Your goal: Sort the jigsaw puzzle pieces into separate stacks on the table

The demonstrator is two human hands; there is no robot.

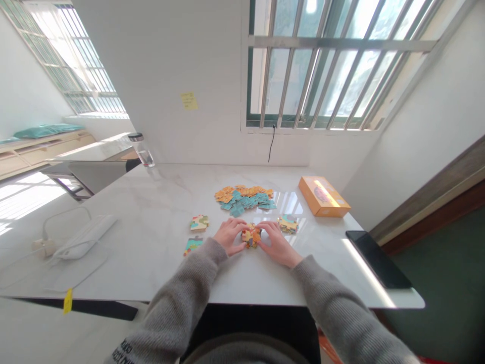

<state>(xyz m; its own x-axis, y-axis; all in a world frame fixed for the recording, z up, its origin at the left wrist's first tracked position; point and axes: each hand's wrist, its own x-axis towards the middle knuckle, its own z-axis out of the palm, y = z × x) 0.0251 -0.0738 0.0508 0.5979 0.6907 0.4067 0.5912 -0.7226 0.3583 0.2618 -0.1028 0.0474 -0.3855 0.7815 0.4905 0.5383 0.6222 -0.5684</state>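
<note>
My left hand (228, 236) and my right hand (278, 243) grip a small joined cluster of jigsaw pieces (250, 235) from either side, on a white marble table (151, 222). Beyond my fingers lies a loose heap of orange and teal puzzle pieces (244, 201). Small joined sections sit near each hand: two to the left (199, 222) (193, 245), one to the right (288, 224). An orange puzzle box (323, 196) lies further right, beyond my right hand.
A black tablet (377, 259) lies at the table's right edge. A white cable and plug device (85, 237) sit at the left, and a glass bottle (142, 150) stands at the far left corner. A barred window (333, 65) and a yellow sticky note (189, 100) are on the wall behind.
</note>
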